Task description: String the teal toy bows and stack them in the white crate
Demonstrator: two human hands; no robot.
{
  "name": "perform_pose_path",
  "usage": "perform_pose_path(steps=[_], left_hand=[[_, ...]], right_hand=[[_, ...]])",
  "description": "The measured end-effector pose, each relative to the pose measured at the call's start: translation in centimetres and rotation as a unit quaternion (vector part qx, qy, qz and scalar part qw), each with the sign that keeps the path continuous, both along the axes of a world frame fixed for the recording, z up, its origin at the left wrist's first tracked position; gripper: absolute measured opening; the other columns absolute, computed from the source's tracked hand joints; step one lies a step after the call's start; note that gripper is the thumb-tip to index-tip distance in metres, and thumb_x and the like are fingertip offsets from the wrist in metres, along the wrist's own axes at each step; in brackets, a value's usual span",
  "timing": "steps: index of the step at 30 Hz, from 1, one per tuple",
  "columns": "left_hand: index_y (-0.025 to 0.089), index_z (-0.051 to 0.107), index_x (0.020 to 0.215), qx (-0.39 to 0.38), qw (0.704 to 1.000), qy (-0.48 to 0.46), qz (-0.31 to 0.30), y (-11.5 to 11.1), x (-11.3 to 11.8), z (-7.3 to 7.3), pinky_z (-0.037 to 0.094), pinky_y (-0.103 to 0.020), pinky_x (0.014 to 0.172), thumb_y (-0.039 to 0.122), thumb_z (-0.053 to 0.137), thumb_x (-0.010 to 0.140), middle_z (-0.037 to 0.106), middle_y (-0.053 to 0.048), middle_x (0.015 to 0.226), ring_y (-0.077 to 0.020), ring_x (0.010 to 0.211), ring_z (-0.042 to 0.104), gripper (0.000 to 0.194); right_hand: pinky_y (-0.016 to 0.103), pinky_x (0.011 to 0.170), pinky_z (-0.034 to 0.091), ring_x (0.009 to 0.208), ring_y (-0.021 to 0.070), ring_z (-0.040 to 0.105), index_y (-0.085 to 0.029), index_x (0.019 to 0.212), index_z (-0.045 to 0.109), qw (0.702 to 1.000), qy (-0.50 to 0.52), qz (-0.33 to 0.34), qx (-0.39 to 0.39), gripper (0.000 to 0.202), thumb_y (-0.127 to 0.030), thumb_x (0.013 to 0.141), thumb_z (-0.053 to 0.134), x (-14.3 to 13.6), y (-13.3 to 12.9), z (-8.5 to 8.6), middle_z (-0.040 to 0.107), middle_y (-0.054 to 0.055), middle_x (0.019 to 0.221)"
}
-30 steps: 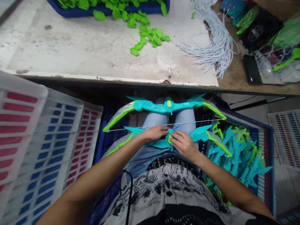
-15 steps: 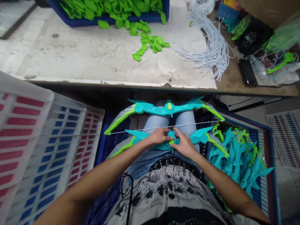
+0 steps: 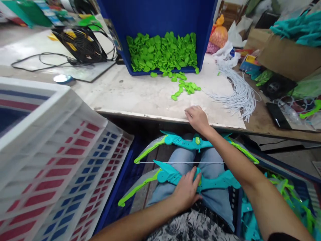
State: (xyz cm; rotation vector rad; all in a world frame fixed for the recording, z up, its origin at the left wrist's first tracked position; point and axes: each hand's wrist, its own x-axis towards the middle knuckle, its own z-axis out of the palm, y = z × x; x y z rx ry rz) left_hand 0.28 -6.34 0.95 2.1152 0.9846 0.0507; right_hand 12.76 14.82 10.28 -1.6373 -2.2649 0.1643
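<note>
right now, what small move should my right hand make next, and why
Probably forward to the loose green pieces: your right hand is just short of them at the table, while your left hand is on the near bow.

The middle of the near bow is partly covered by the left hand; its right end is hidden by the right forearm, by which the far bow is also partly covered. Whether anything is pinched by the right hand cannot be told. The blue bin is cut off at the top, the white basket at the left.
</note>
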Motion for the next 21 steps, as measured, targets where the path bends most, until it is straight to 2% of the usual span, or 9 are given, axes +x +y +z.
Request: perform_pose_path(steps=[2,4,7,10,12,15,18,21], left_hand=[[0.018,0.026,0.146,-0.014,0.999,0.034,-0.023,0.1,0.2,0.1,0.037,-0.054,0.105,0.037,0.079,0.067,0.020,-0.023,0.154,-0.0402,0.134,0.035,0.097],[0.016,0.020,0.148,-0.027,0.997,0.067,-0.032,0.9,0.5,0.3,0.036,-0.053,0.106,0.035,0.084,0.060,0.021,-0.024,0.153,-0.0410,0.134,0.034,0.110],[0.016,0.020,0.148,-0.038,0.994,0.091,-0.040,2.4,0.6,0.9,0.042,-0.050,0.101,0.023,0.079,0.061,0.028,-0.024,0.150,-0.0387,0.129,0.041,0.106],[0.016,0.032,0.141,-0.035,0.995,0.069,-0.060,3.7,0.2,1.7,0.048,-0.044,0.092,0.018,0.069,0.066,0.045,-0.021,0.138,-0.0338,0.117,0.053,0.084],[0.015,0.046,0.128,-0.036,0.994,0.063,-0.080,4.6,0.0,2.5,0.051,-0.041,0.086,0.023,0.068,0.067,0.058,-0.018,0.122,-0.0314,0.103,0.060,0.065],[0.017,0.061,0.103,-0.045,0.990,0.071,-0.113,6.2,0.4,3.8,0.051,-0.036,0.078,0.035,0.070,0.068,0.066,-0.014,0.103,-0.0296,0.090,0.065,0.040],[0.018,0.065,0.094,-0.073,0.985,0.082,-0.133,8.0,1.4,4.8,0.050,-0.033,0.072,0.043,0.071,0.069,0.069,-0.011,0.091,-0.0287,0.086,0.066,0.036],[0.017,0.064,0.100,-0.075,0.982,0.105,-0.137,9.0,2.3,6.0,0.049,-0.033,0.068,0.045,0.065,0.076,0.070,-0.011,0.089,-0.0295,0.084,0.067,0.037]], right_hand=[[0.040,0.098,0.038,0.110,0.0286,0.050,-0.013,0.111,0.066,0.999,-0.036,-0.011,0.010,0.031,-0.026,0.093,0.044,-2.7,5.2,0.3,0.062,0.016,0.115],[0.041,0.097,0.038,0.113,0.0303,0.048,-0.009,0.112,0.065,0.997,-0.067,-0.028,0.000,0.032,-0.026,0.093,0.046,-4.9,8.7,0.0,0.059,0.019,0.118],[0.040,0.093,0.039,0.113,0.0301,0.050,-0.007,0.109,0.065,0.994,-0.098,-0.040,-0.019,0.033,-0.015,0.093,0.038,-6.5,10.3,-0.3,0.061,0.020,0.116],[0.036,0.088,0.042,0.105,0.0277,0.057,-0.009,0.111,0.064,0.994,-0.073,-0.069,-0.041,0.034,-0.014,0.091,0.038,-5.1,8.8,0.2,0.067,0.018,0.108],[0.033,0.084,0.045,0.098,0.0256,0.062,-0.013,0.115,0.063,0.992,-0.032,-0.108,-0.064,0.033,-0.020,0.089,0.044,-3.0,7.0,0.8,0.070,0.013,0.102],[0.029,0.079,0.046,0.090,0.0226,0.065,-0.017,0.109,0.066,0.985,-0.005,-0.141,-0.097,0.029,-0.023,0.085,0.051,0.6,4.1,1.2,0.072,0.008,0.094],[0.030,0.077,0.046,0.087,0.0238,0.066,-0.017,0.098,0.069,0.982,-0.033,-0.145,-0.115,0.025,-0.027,0.087,0.050,3.0,1.9,1.1,0.073,0.010,0.089],[0.035,0.081,0.046,0.094,0.0271,0.063,-0.015,0.105,0.066,0.990,-0.061,-0.112,-0.063,0.027,-0.022,0.085,0.049,4.4,1.1,0.8,0.071,0.013,0.095]])
